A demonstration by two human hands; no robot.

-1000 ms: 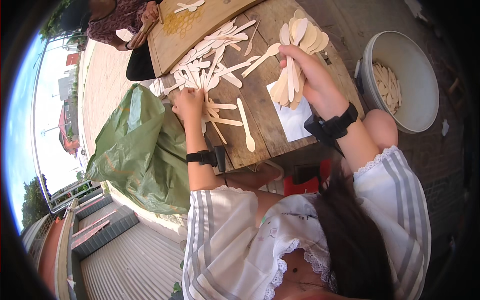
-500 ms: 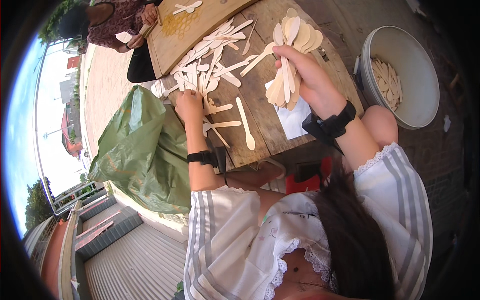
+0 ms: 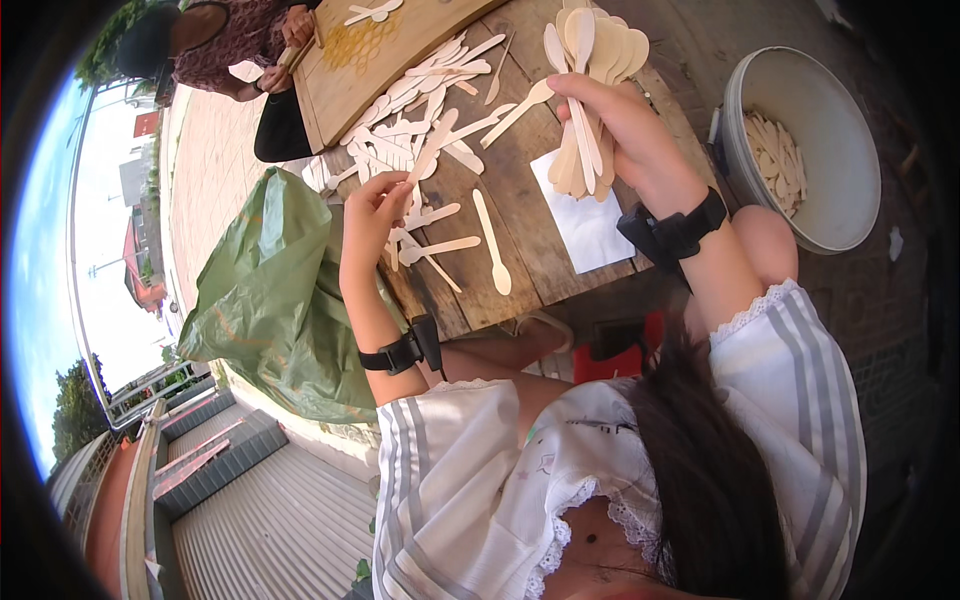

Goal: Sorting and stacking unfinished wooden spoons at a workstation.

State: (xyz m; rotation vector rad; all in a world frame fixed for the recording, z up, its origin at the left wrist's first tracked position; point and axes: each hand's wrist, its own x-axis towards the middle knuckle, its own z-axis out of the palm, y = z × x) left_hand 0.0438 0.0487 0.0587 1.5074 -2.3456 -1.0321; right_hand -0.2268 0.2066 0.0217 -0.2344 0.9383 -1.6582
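Observation:
In my right hand point(image 3: 632, 125) is a thick bundle of pale wooden spoons point(image 3: 585, 50), the fingers closed round it and the bowls fanned out at the top. The bundle is above the table, over a white paper sheet point(image 3: 590, 225). My left hand point(image 3: 378, 212) pinches one flat wooden utensil point(image 3: 433, 145) between thumb and fingers and holds it up; its gripped end is hidden. Beyond that hand lies a loose pile of wooden cutlery point(image 3: 395, 135). A single wooden spoon point(image 3: 492, 245) lies apart, with more pieces near my left wrist.
A white bucket point(image 3: 735, 110) holding wooden pieces stands right of the wooden table point(image 3: 520, 215). A green plastic bag point(image 3: 290, 290) hangs by its left edge. At the far left, another person's hands point(image 3: 285, 55) are beside a wooden board point(image 3: 400, 65) with yellow rubber bands.
My left hand has lifted from the pile with one utensil and shifted slightly left. My right hand has moved a little up and right with the bundle, uncovering more white paper.

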